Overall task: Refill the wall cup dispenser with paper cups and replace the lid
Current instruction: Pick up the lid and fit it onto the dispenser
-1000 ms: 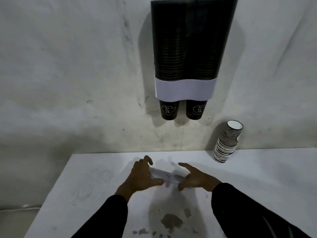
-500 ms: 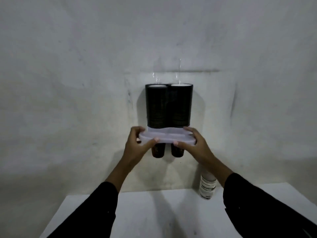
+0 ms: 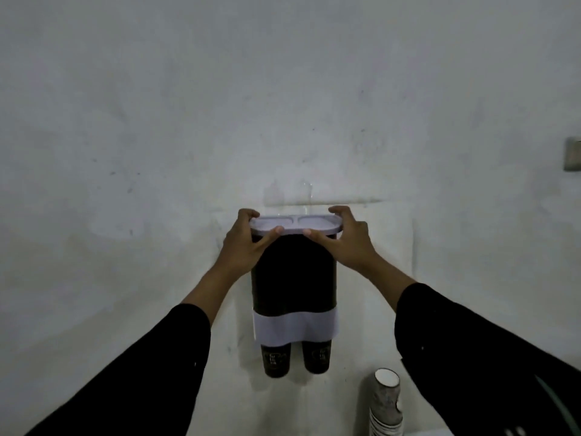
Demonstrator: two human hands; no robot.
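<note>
From my view, left hand [image 3: 243,248] is pinching the left end of the white lid [image 3: 295,224], right hand [image 3: 344,243] clamped on the right end. Lid sits flat atop the dark wall dispenser [image 3: 294,278], mid-frame.

A big white wall [image 3: 157,121] fills almost the whole picture. It is dirty, with little dark marks and smudges. At the far right edge, a bit above the middle, a small gray plate [image 3: 572,158] sits on the wall. A bit of white table [image 3: 427,432] shows at the bottom right.
</note>
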